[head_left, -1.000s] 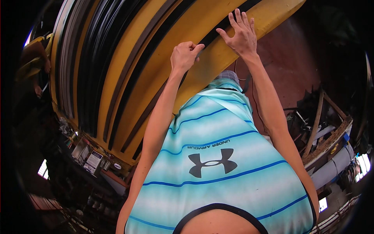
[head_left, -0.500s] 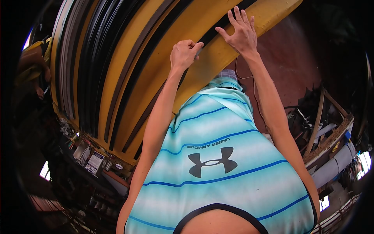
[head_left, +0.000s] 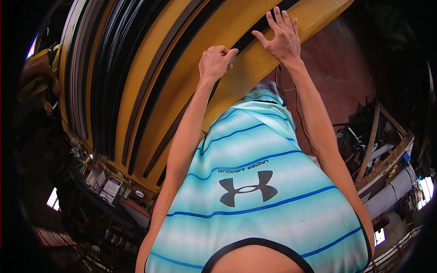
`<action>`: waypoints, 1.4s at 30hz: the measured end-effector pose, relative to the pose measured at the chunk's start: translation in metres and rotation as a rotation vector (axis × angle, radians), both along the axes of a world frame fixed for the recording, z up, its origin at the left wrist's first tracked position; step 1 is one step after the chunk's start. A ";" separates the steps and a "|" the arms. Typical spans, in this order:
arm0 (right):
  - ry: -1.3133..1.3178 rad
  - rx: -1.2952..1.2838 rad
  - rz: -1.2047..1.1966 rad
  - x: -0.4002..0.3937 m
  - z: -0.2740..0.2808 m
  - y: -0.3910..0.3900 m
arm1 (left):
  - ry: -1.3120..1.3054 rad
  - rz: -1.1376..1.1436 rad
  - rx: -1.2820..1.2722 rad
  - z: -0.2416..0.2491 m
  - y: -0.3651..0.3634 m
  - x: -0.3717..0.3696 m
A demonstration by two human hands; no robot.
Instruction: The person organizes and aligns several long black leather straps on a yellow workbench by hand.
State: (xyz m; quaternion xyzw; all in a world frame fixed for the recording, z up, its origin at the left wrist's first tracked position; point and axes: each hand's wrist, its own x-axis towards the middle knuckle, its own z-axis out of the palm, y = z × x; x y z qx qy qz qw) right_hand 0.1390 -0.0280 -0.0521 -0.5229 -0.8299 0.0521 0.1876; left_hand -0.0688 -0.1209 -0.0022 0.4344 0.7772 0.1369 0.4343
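Observation:
My left hand (head_left: 215,63) is closed over a dark strip near the front edge of the yellow table (head_left: 255,68). A small greyish piece shows between its thumb and fingers, too little of it to name. To the right, my right hand (head_left: 283,38) has its fingers spread beside the same black strip (head_left: 252,36), over the table's edge, and holds nothing. Farther left, several long black and brown strips (head_left: 159,82) lie side by side across the yellow surface.
Another person's arm (head_left: 41,73) is at the far left. Tins and a labelled container (head_left: 110,189) stand beyond the table's lower left end. At right are wooden pieces (head_left: 380,168), a grey roll (head_left: 391,191) and the reddish floor (head_left: 334,73) with a cable.
Both of my hands have stayed in nearly the same place and pose. The cable by my waist has shifted slightly, and the other person's lower hand has moved a little.

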 end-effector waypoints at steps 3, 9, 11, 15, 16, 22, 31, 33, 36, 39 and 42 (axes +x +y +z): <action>-0.002 -0.004 0.000 0.001 -0.002 0.000 | -0.013 0.007 -0.008 0.001 0.001 0.000; -0.014 -0.008 -0.004 0.001 -0.003 0.000 | -0.056 0.024 -0.046 0.006 0.003 -0.001; -0.022 -0.006 -0.010 0.000 -0.002 0.000 | -0.076 0.024 -0.047 0.007 0.003 -0.002; -0.015 0.003 -0.014 -0.001 -0.001 -0.001 | -0.053 0.006 -0.037 0.007 0.003 -0.001; -0.013 0.004 -0.015 -0.001 -0.002 -0.001 | -0.048 0.003 -0.036 0.007 0.003 -0.001; -0.014 0.007 -0.019 -0.002 -0.001 -0.001 | -0.037 -0.002 -0.026 0.006 0.002 -0.002; -0.002 0.005 -0.008 0.001 -0.003 0.000 | -0.102 0.048 -0.038 0.004 0.001 -0.003; 0.002 0.002 -0.006 0.001 -0.003 0.000 | -0.112 0.050 -0.033 0.004 0.001 -0.003; -0.006 -0.004 -0.002 0.000 0.000 -0.001 | -0.117 0.054 -0.042 0.005 0.001 -0.003; -0.015 -0.008 0.004 -0.001 0.002 -0.002 | -0.112 0.053 -0.038 0.006 0.001 -0.003; -0.022 -0.014 0.002 -0.003 0.006 -0.004 | -0.097 0.044 -0.037 0.007 0.002 -0.003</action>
